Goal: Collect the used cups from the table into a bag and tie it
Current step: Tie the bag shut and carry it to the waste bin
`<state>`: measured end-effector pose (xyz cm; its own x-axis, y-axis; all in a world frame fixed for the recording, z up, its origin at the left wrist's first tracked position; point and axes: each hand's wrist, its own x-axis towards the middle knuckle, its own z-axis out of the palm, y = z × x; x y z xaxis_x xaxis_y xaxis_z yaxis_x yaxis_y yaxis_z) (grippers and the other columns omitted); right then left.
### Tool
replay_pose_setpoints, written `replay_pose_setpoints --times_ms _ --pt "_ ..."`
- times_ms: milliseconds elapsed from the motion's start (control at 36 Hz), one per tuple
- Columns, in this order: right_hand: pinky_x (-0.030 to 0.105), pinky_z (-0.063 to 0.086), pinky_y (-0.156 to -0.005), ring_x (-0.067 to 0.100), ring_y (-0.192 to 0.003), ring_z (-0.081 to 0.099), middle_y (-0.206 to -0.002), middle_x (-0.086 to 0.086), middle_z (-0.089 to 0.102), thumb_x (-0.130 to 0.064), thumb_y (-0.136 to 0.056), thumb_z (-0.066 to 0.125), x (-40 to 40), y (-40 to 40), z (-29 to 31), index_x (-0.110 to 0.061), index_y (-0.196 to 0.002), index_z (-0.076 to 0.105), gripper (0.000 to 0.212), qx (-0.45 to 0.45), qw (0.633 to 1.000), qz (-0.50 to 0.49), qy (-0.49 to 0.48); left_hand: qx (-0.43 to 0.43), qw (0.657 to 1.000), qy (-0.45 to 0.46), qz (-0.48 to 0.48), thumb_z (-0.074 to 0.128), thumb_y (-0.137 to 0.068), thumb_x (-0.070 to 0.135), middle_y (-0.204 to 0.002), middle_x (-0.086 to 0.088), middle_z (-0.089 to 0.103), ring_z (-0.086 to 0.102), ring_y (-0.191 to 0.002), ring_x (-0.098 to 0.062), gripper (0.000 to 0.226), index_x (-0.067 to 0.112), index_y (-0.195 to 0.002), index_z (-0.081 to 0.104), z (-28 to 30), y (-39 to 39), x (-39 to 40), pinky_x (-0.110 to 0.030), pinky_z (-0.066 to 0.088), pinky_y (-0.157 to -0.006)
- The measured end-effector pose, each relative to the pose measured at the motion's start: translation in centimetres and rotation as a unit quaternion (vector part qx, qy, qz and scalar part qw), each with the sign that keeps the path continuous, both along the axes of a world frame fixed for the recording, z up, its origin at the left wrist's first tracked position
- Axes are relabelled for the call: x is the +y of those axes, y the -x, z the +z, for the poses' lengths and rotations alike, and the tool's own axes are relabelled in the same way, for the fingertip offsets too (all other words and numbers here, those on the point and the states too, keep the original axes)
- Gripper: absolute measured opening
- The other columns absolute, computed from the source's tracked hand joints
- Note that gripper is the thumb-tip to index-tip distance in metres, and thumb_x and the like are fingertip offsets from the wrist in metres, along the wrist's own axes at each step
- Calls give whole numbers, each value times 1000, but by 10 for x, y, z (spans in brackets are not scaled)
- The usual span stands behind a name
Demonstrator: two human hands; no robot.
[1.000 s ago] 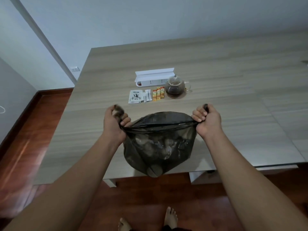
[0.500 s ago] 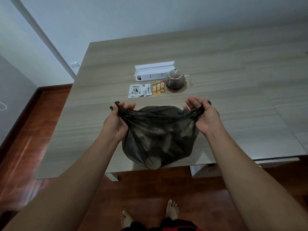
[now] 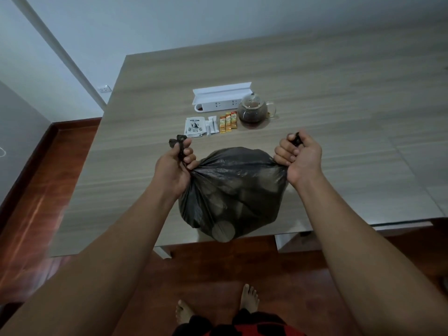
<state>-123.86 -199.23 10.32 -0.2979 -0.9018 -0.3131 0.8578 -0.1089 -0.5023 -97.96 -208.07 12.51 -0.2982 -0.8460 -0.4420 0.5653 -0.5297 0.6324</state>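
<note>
Seen from above, a person standing barefoot at the near edge of a desk [image 3: 339,98] holds a dark bag [image 3: 232,190] by its two gathered top corners. Left hand [image 3: 173,167] is fisted around the bag's left corner, a twist of plastic poking out above the thumb; right hand [image 3: 300,158] is likewise clenched on the right corner, with a dark stub showing at the top of the fist. Between the fists the bag's mouth is pulled taut and closed, though no knot shows. Pale rounded shapes, apparently cups [image 3: 223,231], press against the thin plastic from inside, the lowest bulging at the bag's bottom, which hangs just past the near edge of the desk, over the wooden floor [image 3: 36,190]. Farther back, toward the desk's middle, stand a white power strip [image 3: 218,106] and, just to its right, a glass teapot [image 3: 252,110] of dark tea. In front of the strip lie a printed packet [image 3: 194,127], white sachets [image 3: 211,126] and three orange sachets [image 3: 228,121] in a row.
</note>
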Motion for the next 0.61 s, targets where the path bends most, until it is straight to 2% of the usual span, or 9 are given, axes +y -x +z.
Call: replay_pose_setpoints --times_ms 83,167,278,361,417,445,528,611 --pt "18 9 -36 7 -33 17 -42 -7 23 -36 -102 32 2 0 -6 -17 -66 45 43 0 1000 4 -9 8 1000 3 30 29 -108 30 -49 5 49 48 -43 -9 39 16 -83 54 -2 2 1 -19 41 -46" --pt "17 8 -37 6 -31 17 -40 -7 23 -39 -103 31 2 -4 -12 -17 -66 44 45 26 999 18 -37 11 998 -2 58 29 -108 35 -42 7 41 47 -40 -9 40 19 -78 51 -9 3 5 -20 42 -48" --pt "16 9 -36 6 -30 18 -39 -7 24 -34 -103 33 4 -12 -20 -17 -67 43 41 70 994 39 -73 -42 997 -3 69 34 -106 39 -39 9 33 34 -31 -4 37 17 -84 53 -20 4 6 -17 31 -35" --pt "17 13 -35 6 -33 20 -43 -7 26 -22 -94 35 7 -15 -20 -15 -69 47 28 79 994 44 -58 -89 995 32 41 32 -106 41 -43 8 32 26 -33 -4 39 14 -92 55 -25 5 6 -18 21 -32" --pt "18 17 -36 7 -37 24 -47 -6 28 -15 -85 35 8 -15 -17 -10 -75 52 19 92 994 45 -33 -98 994 53 1 31 -106 41 -49 6 33 26 -38 -6 43 10 -99 60 -24 5 6 -19 21 -34" --pt "19 20 -37 8 -40 26 -50 -5 31 -11 -84 33 9 -15 -16 -7 -81 55 22 108 993 48 -28 -94 994 59 -22 30 -106 40 -53 5 34 27 -41 -6 45 8 -102 61 -23 5 5 -19 22 -35" --pt "21 29 -44 10 -51 37 -60 -1 44 -6 -95 33 11 -15 -14 0 -101 62 30 194 978 69 -23 -81 992 58 -79 31 -103 28 -63 3 39 30 -47 -7 41 2 -111 61 -19 6 5 -20 25 -38" --pt "22 43 -52 12 -60 54 -69 2 62 -12 -104 37 15 -17 -9 -2 -110 63 29 275 957 95 -12 -97 989 68 -93 33 -105 18 -68 1 44 34 -44 -5 32 -3 -112 56 -17 11 9 -17 28 -37"
